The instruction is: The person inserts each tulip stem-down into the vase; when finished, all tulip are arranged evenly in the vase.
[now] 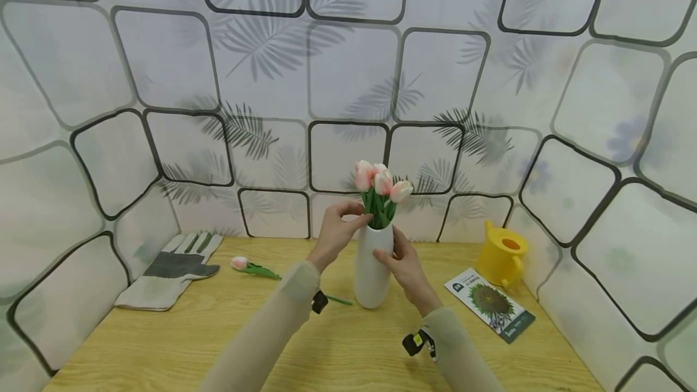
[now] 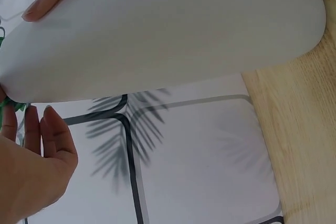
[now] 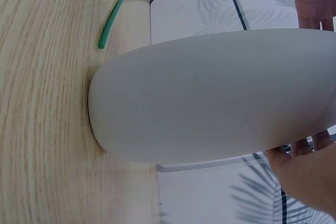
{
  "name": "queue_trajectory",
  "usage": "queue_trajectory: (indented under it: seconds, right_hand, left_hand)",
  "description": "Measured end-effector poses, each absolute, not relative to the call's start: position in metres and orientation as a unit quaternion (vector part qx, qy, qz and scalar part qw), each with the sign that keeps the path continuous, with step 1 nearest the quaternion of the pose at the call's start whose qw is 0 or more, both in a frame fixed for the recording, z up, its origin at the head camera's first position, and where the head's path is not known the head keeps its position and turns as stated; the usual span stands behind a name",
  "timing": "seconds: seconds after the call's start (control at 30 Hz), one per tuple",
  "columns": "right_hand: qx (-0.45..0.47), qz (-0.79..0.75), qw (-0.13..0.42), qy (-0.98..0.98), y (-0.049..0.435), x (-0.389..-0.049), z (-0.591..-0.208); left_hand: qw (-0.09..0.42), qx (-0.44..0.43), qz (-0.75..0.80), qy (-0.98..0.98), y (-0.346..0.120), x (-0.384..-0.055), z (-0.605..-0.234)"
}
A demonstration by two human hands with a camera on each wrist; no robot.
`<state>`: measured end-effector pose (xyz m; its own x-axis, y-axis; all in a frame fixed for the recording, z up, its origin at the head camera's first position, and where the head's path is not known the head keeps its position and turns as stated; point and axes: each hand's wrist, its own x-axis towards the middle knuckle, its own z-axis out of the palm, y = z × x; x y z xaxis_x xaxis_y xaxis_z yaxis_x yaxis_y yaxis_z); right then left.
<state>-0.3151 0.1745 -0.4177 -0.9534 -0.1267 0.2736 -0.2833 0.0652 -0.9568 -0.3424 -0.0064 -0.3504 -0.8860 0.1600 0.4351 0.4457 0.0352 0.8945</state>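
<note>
A tall white vase point(image 1: 372, 274) stands upright on the wooden table, with several pink-and-white tulips point(image 1: 383, 183) rising from its mouth. At the rim, my left hand point(image 1: 339, 230) pinches the green part of a tulip between thumb and fingers; the exact hold is partly hidden. My right hand point(image 1: 409, 266) grips the vase's right side, thumb on the front and fingers round behind. In the left wrist view, the left fingers touch green leaves beside the vase mouth. One loose tulip point(image 1: 239, 264) lies left of the vase, its stem partly behind the left forearm.
Grey-and-white gloves point(image 1: 173, 268) lie at the table's left. To the right are a yellow watering can point(image 1: 498, 262) and a seed packet point(image 1: 490, 304) with a flower picture. A patterned wall covering point(image 1: 348, 77) encloses the back and sides.
</note>
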Motion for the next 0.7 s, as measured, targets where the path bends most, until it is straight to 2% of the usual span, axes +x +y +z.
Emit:
queue_trajectory:
  seconds: [0.7]
  right_hand:
    - [0.132,0.666,0.059,-0.732,0.174,-0.311,-0.417]
  left_hand:
    - [0.086,-0.206,-0.701,-0.677,-0.025,-0.343,-0.363]
